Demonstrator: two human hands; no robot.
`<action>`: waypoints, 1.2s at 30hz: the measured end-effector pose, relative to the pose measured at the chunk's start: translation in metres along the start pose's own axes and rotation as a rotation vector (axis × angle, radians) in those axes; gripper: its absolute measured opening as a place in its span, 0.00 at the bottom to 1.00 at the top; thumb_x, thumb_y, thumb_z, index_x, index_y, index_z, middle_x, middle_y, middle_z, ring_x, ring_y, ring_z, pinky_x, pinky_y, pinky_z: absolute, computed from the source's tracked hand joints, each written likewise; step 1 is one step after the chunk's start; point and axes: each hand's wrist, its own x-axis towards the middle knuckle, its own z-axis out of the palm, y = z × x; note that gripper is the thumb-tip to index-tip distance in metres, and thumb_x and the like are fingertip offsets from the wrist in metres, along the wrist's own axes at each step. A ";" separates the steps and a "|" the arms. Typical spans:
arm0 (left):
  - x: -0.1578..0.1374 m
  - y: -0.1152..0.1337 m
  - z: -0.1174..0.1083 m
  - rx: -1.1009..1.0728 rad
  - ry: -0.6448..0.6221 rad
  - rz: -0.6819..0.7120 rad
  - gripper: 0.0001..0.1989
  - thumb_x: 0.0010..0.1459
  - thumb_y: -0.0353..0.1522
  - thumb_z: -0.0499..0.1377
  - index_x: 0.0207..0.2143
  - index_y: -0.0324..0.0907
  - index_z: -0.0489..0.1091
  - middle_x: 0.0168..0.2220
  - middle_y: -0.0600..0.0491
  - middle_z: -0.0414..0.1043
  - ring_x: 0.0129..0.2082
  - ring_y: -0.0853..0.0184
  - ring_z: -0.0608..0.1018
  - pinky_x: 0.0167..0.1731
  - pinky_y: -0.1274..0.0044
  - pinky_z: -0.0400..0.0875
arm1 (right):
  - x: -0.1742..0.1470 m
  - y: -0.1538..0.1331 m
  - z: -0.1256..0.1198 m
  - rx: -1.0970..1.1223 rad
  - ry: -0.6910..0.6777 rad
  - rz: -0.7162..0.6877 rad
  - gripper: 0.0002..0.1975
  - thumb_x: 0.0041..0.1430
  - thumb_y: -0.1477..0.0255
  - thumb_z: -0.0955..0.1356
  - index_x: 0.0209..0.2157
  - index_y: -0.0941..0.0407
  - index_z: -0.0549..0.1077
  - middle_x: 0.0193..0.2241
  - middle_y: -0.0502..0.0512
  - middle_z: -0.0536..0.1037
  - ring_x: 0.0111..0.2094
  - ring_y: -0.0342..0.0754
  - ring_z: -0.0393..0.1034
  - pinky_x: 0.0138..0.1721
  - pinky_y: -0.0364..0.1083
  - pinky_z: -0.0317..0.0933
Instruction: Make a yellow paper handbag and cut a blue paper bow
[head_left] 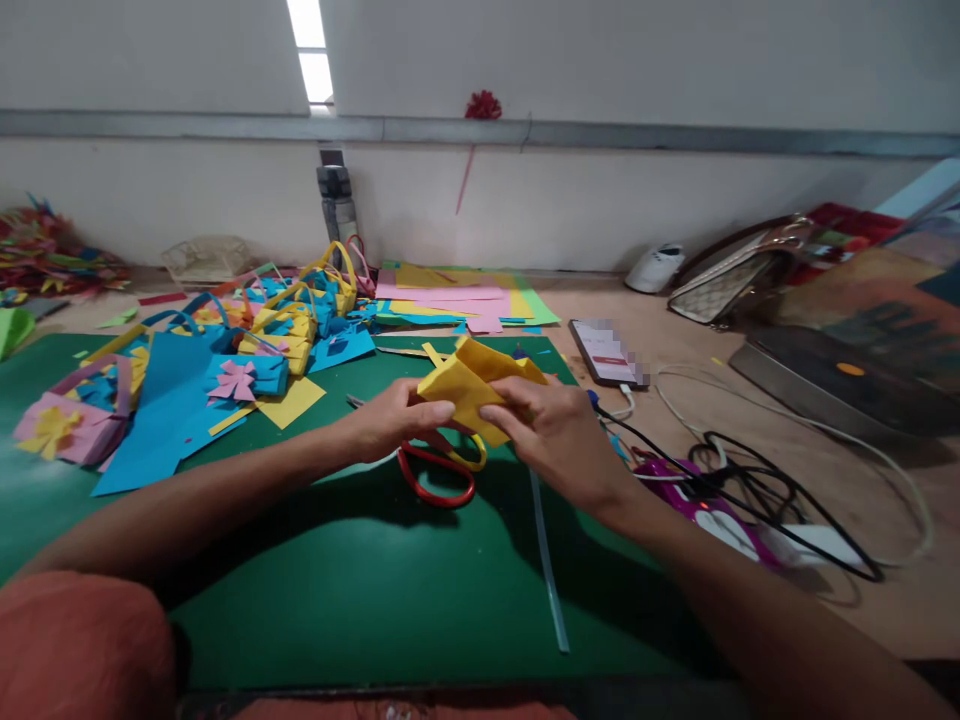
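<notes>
A folded yellow paper piece (463, 385) is held up between both hands above the green mat (360, 600). My left hand (386, 420) pinches its left edge, thumb in front. On the right side, my right hand (555, 430) grips the paper with the thumb pressed on its face; the fingers behind are partly hidden. Below the hands lie red-handled scissors (439, 498), with a yellow handle loop (474, 455) beside them. A clear glue stick (550, 570) rests on the mat under my right hand.
Small paper baskets (247, 378) in several colours crowd the left, beside a blue sheet (161, 410). Stacked coloured sheets (450, 293) lie at the back. To the right are a phone (604, 350), a purple power strip (705, 510), tangled cables (765, 490) and a handbag (739, 270).
</notes>
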 end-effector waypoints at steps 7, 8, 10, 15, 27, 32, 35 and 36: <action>-0.003 0.005 0.006 0.561 0.550 0.412 0.27 0.53 0.33 0.60 0.54 0.41 0.56 0.43 0.47 0.69 0.30 0.73 0.75 0.25 0.82 0.69 | 0.007 0.002 0.000 0.115 -0.048 0.160 0.15 0.58 0.75 0.62 0.46 0.59 0.73 0.38 0.58 0.79 0.33 0.49 0.72 0.33 0.47 0.63; -0.005 0.006 0.006 0.680 0.520 0.491 0.27 0.54 0.32 0.59 0.55 0.42 0.56 0.44 0.47 0.68 0.29 0.74 0.74 0.24 0.83 0.68 | 0.008 0.002 0.001 0.122 -0.040 0.172 0.17 0.58 0.75 0.61 0.48 0.59 0.72 0.39 0.58 0.79 0.33 0.50 0.73 0.34 0.47 0.64; -0.009 0.010 0.005 0.928 0.382 0.604 0.27 0.54 0.29 0.58 0.56 0.45 0.55 0.48 0.46 0.68 0.26 0.76 0.74 0.24 0.83 0.68 | 0.008 0.003 0.003 0.124 -0.044 0.170 0.20 0.56 0.77 0.61 0.50 0.60 0.70 0.41 0.59 0.78 0.35 0.51 0.73 0.36 0.48 0.65; -0.014 0.016 0.008 1.482 0.057 0.514 0.36 0.53 0.34 0.60 0.61 0.49 0.48 0.58 0.44 0.62 0.35 0.67 0.78 0.28 0.79 0.70 | 0.008 -0.005 0.008 0.142 -0.087 0.111 0.23 0.54 0.80 0.60 0.52 0.63 0.67 0.47 0.64 0.75 0.46 0.54 0.71 0.46 0.52 0.64; -0.013 0.017 0.011 0.886 0.600 0.547 0.27 0.50 0.42 0.62 0.49 0.42 0.59 0.44 0.47 0.68 0.35 0.67 0.75 0.27 0.78 0.70 | 0.011 -0.010 0.000 0.493 0.182 0.273 0.24 0.55 0.74 0.62 0.55 0.62 0.63 0.16 0.41 0.57 0.17 0.40 0.54 0.21 0.42 0.58; -0.008 0.015 0.020 -0.073 0.152 -0.141 0.30 0.51 0.54 0.54 0.47 0.41 0.63 0.39 0.45 0.71 0.34 0.59 0.77 0.21 0.76 0.71 | 0.007 -0.008 0.007 0.559 0.169 0.271 0.17 0.55 0.72 0.64 0.47 0.60 0.69 0.21 0.47 0.68 0.23 0.42 0.62 0.24 0.42 0.62; -0.005 0.003 0.021 -0.336 -0.006 -0.264 0.33 0.47 0.56 0.55 0.48 0.43 0.64 0.37 0.46 0.73 0.32 0.57 0.78 0.22 0.74 0.72 | 0.005 -0.011 0.012 0.574 0.073 0.269 0.16 0.55 0.72 0.64 0.46 0.60 0.70 0.24 0.51 0.73 0.27 0.45 0.69 0.27 0.44 0.65; -0.004 0.000 0.021 -0.373 -0.010 -0.253 0.32 0.48 0.55 0.56 0.47 0.42 0.65 0.36 0.46 0.74 0.32 0.58 0.79 0.23 0.74 0.72 | 0.004 -0.012 0.012 0.580 0.019 0.271 0.17 0.54 0.72 0.64 0.47 0.60 0.70 0.26 0.52 0.75 0.28 0.46 0.70 0.28 0.45 0.66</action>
